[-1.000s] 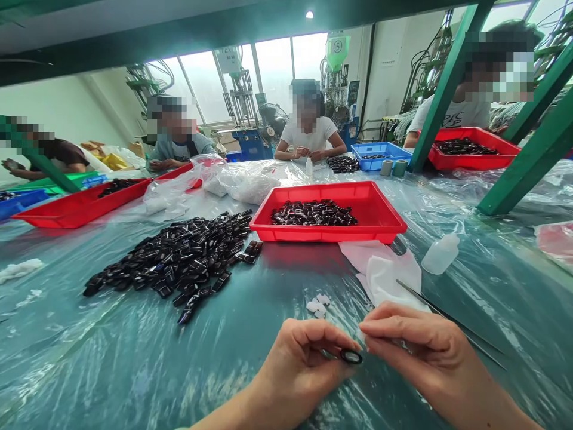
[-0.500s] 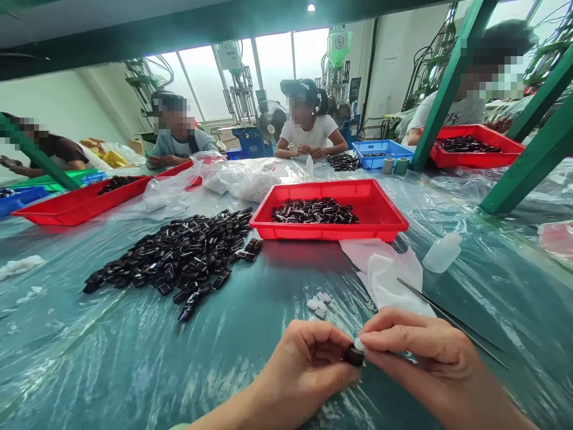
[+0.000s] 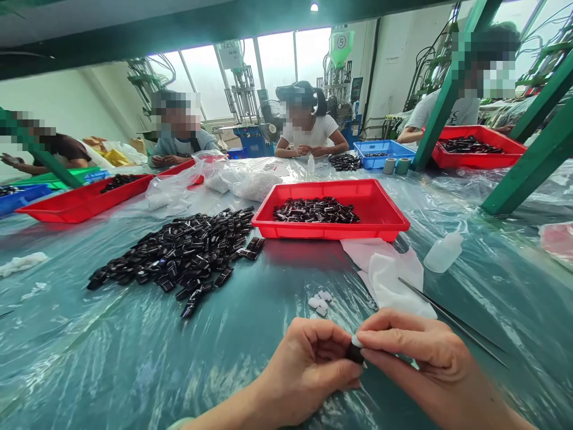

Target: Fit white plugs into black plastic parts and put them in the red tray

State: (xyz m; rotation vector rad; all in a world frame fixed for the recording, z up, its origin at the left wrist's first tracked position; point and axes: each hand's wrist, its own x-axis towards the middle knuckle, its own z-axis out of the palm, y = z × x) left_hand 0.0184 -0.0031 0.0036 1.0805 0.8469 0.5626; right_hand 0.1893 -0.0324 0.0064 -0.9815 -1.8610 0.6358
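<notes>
The table [image 3: 111, 364] is sheeted in clear plastic film. On it sits a red tray [image 3: 331, 234] of dark parts. Left of the tray lies a loose heap of black parts [image 3: 179, 257]; behind it, crumpled plastic bags [image 3: 242, 186]. Just in front rests a white cloth [image 3: 394, 280], with small white pieces [image 3: 320, 303] left of the cloth, and slim tweezers [image 3: 452, 322] and a plastic squeeze bottle [image 3: 443, 252] right of it.

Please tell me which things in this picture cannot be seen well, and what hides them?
Head view:
The small dark part: the fingers of the left hand and right hand cover most of it.
The white speck at the right fingertips: too small to identify.
The white bits on the plastic sheet: too small to show their shape.
The dark pieces in the far blue tray: too distant to make out.
</notes>
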